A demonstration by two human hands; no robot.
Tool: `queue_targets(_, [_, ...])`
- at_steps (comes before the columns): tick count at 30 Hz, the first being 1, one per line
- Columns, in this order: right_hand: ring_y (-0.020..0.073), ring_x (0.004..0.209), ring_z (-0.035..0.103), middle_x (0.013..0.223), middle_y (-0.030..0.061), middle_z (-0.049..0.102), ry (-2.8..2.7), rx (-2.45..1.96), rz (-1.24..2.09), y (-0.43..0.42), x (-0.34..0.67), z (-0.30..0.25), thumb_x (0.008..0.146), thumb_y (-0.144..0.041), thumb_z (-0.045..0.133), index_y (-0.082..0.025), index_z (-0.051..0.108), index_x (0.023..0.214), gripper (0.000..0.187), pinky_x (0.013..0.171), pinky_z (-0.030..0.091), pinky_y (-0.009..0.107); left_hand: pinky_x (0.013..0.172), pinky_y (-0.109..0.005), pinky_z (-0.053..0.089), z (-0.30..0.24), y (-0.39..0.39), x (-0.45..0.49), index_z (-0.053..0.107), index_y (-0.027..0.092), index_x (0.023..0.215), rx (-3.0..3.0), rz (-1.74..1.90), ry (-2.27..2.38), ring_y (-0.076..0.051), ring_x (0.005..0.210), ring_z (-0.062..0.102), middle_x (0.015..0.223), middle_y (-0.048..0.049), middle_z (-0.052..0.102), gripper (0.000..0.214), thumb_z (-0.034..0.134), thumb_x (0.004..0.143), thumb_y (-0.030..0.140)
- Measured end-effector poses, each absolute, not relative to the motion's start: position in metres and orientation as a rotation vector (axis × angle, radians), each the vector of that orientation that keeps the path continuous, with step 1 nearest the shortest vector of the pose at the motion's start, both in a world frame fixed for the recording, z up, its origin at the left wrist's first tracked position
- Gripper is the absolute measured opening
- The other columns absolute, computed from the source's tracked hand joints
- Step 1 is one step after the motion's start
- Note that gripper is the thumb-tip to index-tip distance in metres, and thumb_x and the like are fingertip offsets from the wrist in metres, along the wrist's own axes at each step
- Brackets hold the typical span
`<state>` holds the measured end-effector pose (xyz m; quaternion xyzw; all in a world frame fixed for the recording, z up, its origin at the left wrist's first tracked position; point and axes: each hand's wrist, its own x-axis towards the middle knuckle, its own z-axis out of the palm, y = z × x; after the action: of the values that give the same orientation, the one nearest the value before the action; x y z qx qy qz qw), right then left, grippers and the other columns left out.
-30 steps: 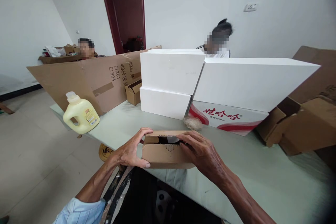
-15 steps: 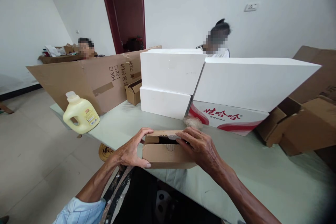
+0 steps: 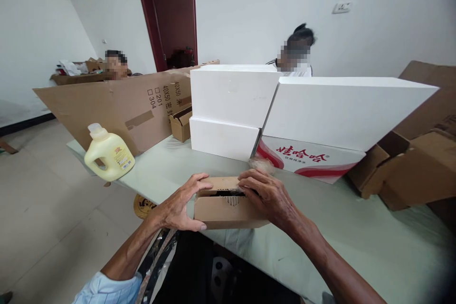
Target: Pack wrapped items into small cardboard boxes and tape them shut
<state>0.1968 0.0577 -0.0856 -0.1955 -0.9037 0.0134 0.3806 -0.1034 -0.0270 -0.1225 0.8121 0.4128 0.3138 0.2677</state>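
Note:
A small brown cardboard box [image 3: 228, 213] lies at the table's near edge, with a dark gap showing between its top flaps. My left hand [image 3: 183, 204] grips the box's left end, thumb on the near side and fingers on the far flap. Across the top right of the box, my right hand [image 3: 265, 194] has its fingers bent over the flaps at the gap. What lies inside the box is too dark to make out. Just beyond my right hand is a crumpled clear plastic wad [image 3: 261, 165].
White boxes [image 3: 231, 95] stand stacked across the table [image 3: 356, 228], one above a red-and-white printed carton [image 3: 302, 159]. A yellow jug [image 3: 109, 152] and a large brown carton [image 3: 142, 109] stand left. Open brown boxes [image 3: 416, 166] lie right. Two people sit beyond.
The gap between the box's flaps has narrowed. My left fingers have slid slightly right over the far flap; the right hand stays at nearly the same spot.

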Motion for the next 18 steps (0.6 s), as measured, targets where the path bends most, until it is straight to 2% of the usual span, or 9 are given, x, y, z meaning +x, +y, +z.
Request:
queue_targets(4, [0.0157, 0.080, 0.064, 0.088, 0.0022, 0.071, -2.393, -0.574, 0.284, 0.062, 0.200, -0.083, 0.108, -0.018, 0.054, -0.021, 0.068, 0.093, 0.021, 0.073, 0.045, 0.029, 0.122, -0.058, 0.043, -0.125, -0.030, -0.102, 0.051, 0.028, 0.148, 2.239, 0.873, 1.131, -0.040, 0.155, 0.043, 0.170, -0.0192, 0.033, 0.091, 0.091, 0.067, 0.017])
queue_targets(11, [0.0126, 0.069, 0.059, 0.078, -0.0018, 0.071, -2.312, -0.759, 0.687, 0.067, 0.197, -0.072, 0.101, -0.024, 0.060, -0.022, 0.073, 0.084, 0.021, 0.066, 0.042, 0.028, 0.121, -0.057, 0.045, -0.132, -0.031, -0.101, 0.055, 0.027, 0.146, 2.263, 0.910, 1.122, -0.039, 0.152, 0.047, 0.168, -0.0185, 0.036, 0.089, 0.091, 0.065, 0.015])
queue_targets(15, [0.0144, 0.069, 0.059, 0.074, 0.0002, 0.070, -2.124, -0.844, 0.854, 0.075, 0.197, -0.072, 0.096, -0.037, 0.065, -0.021, 0.076, 0.080, 0.025, 0.063, 0.044, 0.027, 0.121, -0.056, 0.046, -0.132, -0.031, -0.101, 0.057, 0.026, 0.144, 2.269, 0.912, 1.128, -0.039, 0.152, 0.048, 0.168, -0.0185, 0.036, 0.088, 0.090, 0.064, 0.013])
queue_targets(18, [0.0132, 0.060, 0.053, 0.070, 0.0014, 0.067, -1.921, -0.898, 0.978, 0.081, 0.203, -0.072, 0.092, -0.051, 0.069, -0.020, 0.077, 0.081, 0.033, 0.052, 0.041, 0.026, 0.122, -0.057, 0.045, -0.132, -0.032, -0.101, 0.057, 0.026, 0.144, 2.269, 0.911, 1.150, -0.039, 0.152, 0.047, 0.168, -0.0184, 0.036, 0.087, 0.090, 0.064, 0.012])
